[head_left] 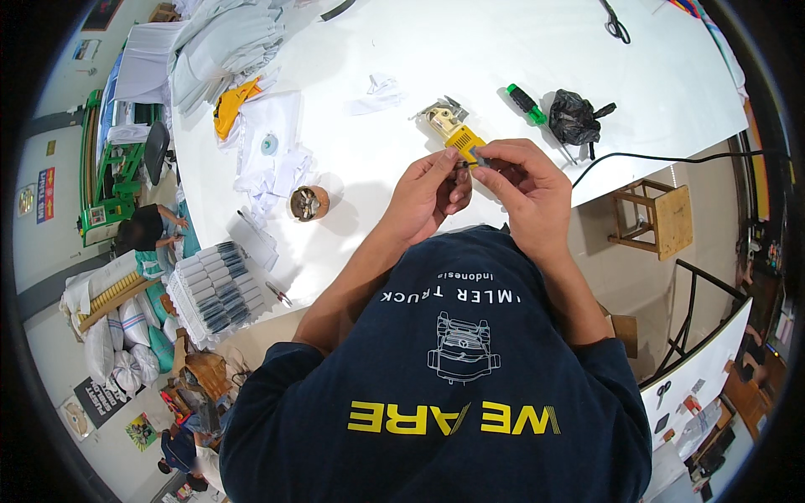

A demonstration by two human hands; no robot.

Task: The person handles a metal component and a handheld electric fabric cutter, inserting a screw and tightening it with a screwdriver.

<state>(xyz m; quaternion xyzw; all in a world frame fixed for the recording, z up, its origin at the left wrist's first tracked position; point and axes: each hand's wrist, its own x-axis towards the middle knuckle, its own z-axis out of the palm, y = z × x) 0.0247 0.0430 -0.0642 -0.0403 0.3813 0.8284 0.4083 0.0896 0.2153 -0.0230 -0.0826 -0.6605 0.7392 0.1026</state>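
A small yellow handheld electric fabric cutter [461,139] with a cream and metal head lies over the white table, its head pointing away from me. My left hand [432,191] grips the near end of its yellow body from the left, thumb on top and fingers curled. From the right, my right hand [530,189] pinches the same end between thumb and forefinger, by a small grey part. The fingers partly cover that end. A green and black screwdriver [527,104] and a crumpled black plastic bag [575,117] lie to the right of the cutter.
On the white table [369,251] stand a round tin [309,203] of small items and stacked white bundles [216,289]. White cloth [267,142] and scissors [616,27] lie farther off. A black cable [662,156] crosses the right edge, near a wooden stool [662,220].
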